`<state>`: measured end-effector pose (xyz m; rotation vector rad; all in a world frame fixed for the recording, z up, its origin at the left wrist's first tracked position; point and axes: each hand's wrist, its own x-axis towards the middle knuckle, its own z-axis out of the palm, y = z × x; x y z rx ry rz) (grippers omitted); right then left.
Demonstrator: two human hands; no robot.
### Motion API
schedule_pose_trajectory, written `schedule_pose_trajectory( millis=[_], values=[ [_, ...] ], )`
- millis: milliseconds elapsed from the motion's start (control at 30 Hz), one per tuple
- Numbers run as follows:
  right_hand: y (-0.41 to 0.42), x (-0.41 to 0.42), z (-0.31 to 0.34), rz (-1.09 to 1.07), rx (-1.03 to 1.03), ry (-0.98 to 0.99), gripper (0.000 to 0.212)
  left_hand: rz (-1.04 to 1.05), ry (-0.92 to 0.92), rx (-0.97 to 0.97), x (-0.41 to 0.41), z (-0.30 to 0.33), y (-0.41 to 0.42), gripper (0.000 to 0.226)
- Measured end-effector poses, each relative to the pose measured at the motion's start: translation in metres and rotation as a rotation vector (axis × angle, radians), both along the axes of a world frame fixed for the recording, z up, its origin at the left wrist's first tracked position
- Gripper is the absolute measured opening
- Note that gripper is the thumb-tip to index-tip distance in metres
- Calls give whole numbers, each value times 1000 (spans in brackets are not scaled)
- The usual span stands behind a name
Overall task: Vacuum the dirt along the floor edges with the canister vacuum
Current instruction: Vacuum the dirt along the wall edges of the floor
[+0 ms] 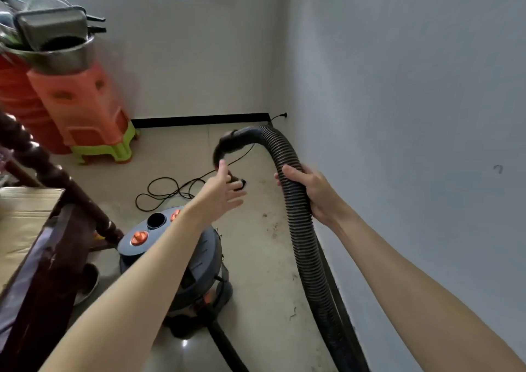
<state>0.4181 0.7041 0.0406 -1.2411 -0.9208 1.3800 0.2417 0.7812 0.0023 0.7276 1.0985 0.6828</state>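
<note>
Head view looks down into a room corner. My right hand [310, 189] grips the ribbed black hose [301, 229], fingers wrapped round it, just beside the right wall [412, 115]. From there the hose arches up and over to a curved nozzle end [227, 146] that points down at the floor [256, 257]. My left hand [225, 189] reaches toward that end with fingers spread and relaxed, holding nothing; whether the thumb touches it I cannot tell. Below my left forearm stands the grey vacuum [182, 257] with orange knobs. Dirt specks [273, 223] lie along the floor near the right baseboard. A black cord [165, 189] loops behind the vacuum. Stacked orange stools [82, 109] stand at left.
</note>
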Motion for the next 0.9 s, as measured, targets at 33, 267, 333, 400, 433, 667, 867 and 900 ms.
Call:
schedule_pose_trajectory(
  millis=[33, 267, 333, 400, 433, 667, 867, 900],
  values=[
    [-3, 0, -4, 54, 7, -16, 19, -8, -82, -32, 6, 8, 13, 79],
    [-6, 4, -35, 214, -52, -37, 43, 215, -400, 69, 51, 47, 65, 30],
    [2, 17, -37, 255, -92, -143, 48, 126, -274, 181, 59, 47, 66, 25],
    [13, 31, -35, 266, -133, -284, 47, 56, -201, 234, 67, 47, 67, 21],
    [20, 38, -32, 275, -149, -354, 47, 30, -173, 250, 70, 46, 70, 19],
    [70, 100, -29, 262, -274, -297, 43, -136, 90, 369, 109, 35, 68, 28],
    [117, 138, -2, 148, -206, -158, 71, -269, 67, 359, 141, 14, 49, 35],
    [126, 139, 2, 152, -178, -146, 73, -294, 69, 371, 145, 12, 49, 37]
  ],
)
